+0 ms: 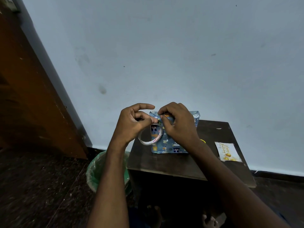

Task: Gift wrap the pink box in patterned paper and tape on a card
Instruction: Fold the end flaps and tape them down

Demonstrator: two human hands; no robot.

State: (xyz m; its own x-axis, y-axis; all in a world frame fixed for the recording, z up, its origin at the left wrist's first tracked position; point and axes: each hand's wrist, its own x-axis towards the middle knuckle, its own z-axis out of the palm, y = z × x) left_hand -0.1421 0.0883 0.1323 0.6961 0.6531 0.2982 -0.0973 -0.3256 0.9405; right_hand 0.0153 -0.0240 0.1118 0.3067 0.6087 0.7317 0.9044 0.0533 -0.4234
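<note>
Forearms fill the near frame, both reaching to 12 o'clock over my worktop (pixel 164 163). Left hand (pixel 133 122) has the tape roll (pixel 150 134) hanging off its lower fingers, thumb and middle finger pinching what I judge is the loose tape end, index sticking straight out. Can't see the strip itself, too thin. Right hand (pixel 176 124) curls over the top of the box (pixel 171 143), fingertips pinching the folded paper flap at the upper edge, probably to keep the fold shut while tape goes on. Box stands mid-worktop, already covered in blue patterned paper; no pink showing. Roll hangs just in front of the box's left face, so the tape has a short way to travel. Card (pixel 228 152) lies flat at 3 o'clock of the box, well apart, untouched, likely parked until wrapping ends. Something yellow (pixel 203 141) peeks out behind my right wrist; can't tell what. Green-lined bin (pixel 97 171) sits on the floor at 9 o'clock of the worktop. Judgement: sealing the top flap, card step not yet begun.
</note>
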